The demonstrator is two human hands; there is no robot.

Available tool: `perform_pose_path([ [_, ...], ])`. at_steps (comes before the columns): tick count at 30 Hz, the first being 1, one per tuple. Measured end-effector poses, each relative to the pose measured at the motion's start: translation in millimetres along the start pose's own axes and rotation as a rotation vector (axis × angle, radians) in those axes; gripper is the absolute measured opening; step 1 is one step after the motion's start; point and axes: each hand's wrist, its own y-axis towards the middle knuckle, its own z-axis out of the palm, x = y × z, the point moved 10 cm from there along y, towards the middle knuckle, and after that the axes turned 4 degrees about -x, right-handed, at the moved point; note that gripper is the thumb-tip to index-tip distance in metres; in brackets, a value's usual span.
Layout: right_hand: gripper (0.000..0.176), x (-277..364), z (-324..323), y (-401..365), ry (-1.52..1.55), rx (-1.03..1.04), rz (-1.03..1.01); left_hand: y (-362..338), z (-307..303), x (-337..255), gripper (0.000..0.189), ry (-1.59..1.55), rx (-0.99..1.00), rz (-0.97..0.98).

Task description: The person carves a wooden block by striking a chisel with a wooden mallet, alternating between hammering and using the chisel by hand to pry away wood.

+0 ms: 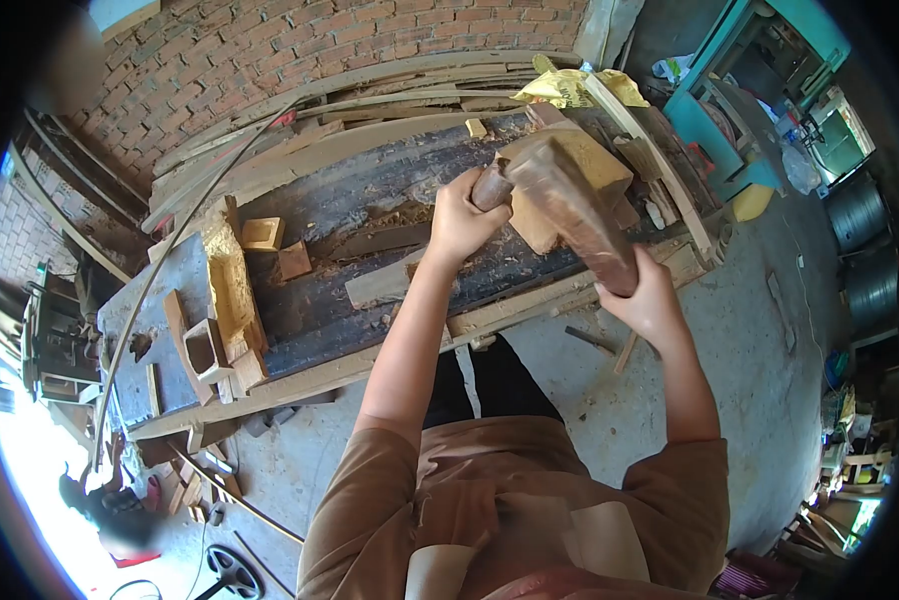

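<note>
My left hand (465,222) is wrapped round a thick, round wooden chisel handle (493,187); the blade does not show. My right hand (650,302) grips the narrow end of a heavy brown wooden mallet (575,215), shaped like a club. Its broad end, slightly blurred, slants up to the left, right beside the top of the chisel handle. Behind the mallet, a large pale yellow wood block (605,165) rests on the dark workbench (310,345), partly covered by the mallet in this view.
At the bench's left lie a carved yellow wood piece (232,285), a hollow square box (206,350) and a small wooden tray (263,234). A flat board (382,286) lies mid-bench. Long planks (370,110) line the brick wall (370,45). A yellow sack (580,88) sits at the back.
</note>
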Motion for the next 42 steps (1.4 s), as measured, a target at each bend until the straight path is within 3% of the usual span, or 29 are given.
perform_pose_path([
  [1, 0.035, 2, 12, -2, -0.047, 0.192, 0.054, 1, -4, -1, 0.020, -0.038, -0.014, -0.011],
  [3, 0.038, 15, -24, 2, -0.055, -0.077, 0.020, 3, -10, -2, 0.019, -0.078, -0.041, -0.029],
  [5, 0.040, -24, -42, 1, 0.191, -0.345, -0.009, 2, -8, 1, 0.018, 0.009, -0.013, -0.076],
  [6, 0.040, -28, -36, 0, 0.190, -0.346, -0.005, 3, -6, 1, 0.019, 0.025, -0.018, -0.056],
  [8, 0.042, -37, -7, 0, 0.376, -0.193, 0.124, 2, 1, 4, 0.019, 0.012, -0.005, -0.027],
  [9, 0.039, -5, -2, 0, 0.107, -0.131, -0.072, 2, 3, -1, 0.019, 0.002, 0.001, 0.003],
  [11, 0.038, -9, 21, 1, -0.132, 0.169, 0.034, 0, 0, 1, 0.019, -0.036, -0.004, -0.036],
  [13, 0.037, 1, -6, 6, 0.037, 0.058, 0.060, 6, -6, -1, 0.019, -0.074, -0.022, -0.065],
  [14, 0.031, 9, -26, 7, 0.009, -0.137, -0.028, 6, -9, -1, 0.019, -0.048, -0.030, -0.066],
  [17, 0.028, -20, -38, 6, 0.492, -0.323, 0.106, 3, -7, -2, 0.019, -0.016, -0.029, -0.044],
  [19, 0.029, -20, -15, 4, 0.467, -0.198, 0.063, 3, -2, -1, 0.019, -0.015, -0.006, -0.043],
  [20, 0.030, -11, -6, 5, 0.127, -0.117, -0.155, 4, -2, -2, 0.019, -0.017, -0.007, -0.040],
  [21, 0.031, 17, -1, 3, -0.017, -0.101, -0.133, 3, -2, -3, 0.020, -0.017, -0.008, -0.024],
  [23, 0.034, -2, 14, 2, -0.098, 0.120, 0.029, 1, -5, -6, 0.020, -0.012, -0.005, -0.007],
  [27, 0.029, 6, -49, 8, 0.148, -0.371, -0.070, 3, -9, 2, 0.020, -0.055, -0.039, -0.059],
  [29, 0.027, -19, -35, 7, 0.445, -0.286, 0.108, 4, -5, -2, 0.021, 0.056, -0.010, -0.024],
  [32, 0.032, 3, -9, 6, 0.031, -0.172, -0.055, 3, -5, -2, 0.021, 0.054, -0.031, -0.013],
  [33, 0.037, -3, 19, 5, -0.192, 0.207, 0.100, 3, -5, 1, 0.021, 0.054, -0.033, -0.012],
  [35, 0.039, -1, 6, 7, -0.027, 0.135, 0.076, 6, -7, 15, 0.020, -0.098, -0.025, -0.098],
  [37, 0.034, 8, -32, 13, 0.028, -0.174, -0.013, 8, -10, 9, 0.020, -0.042, -0.033, -0.078],
  [39, 0.027, -14, -40, 17, 0.416, -0.260, 0.102, 5, -7, 9, 0.021, 0.013, -0.025, -0.070],
  [42, 0.019, -13, -18, 15, 0.549, -0.237, 0.051, 5, -3, 7, 0.021, -0.031, -0.026, -0.036],
])
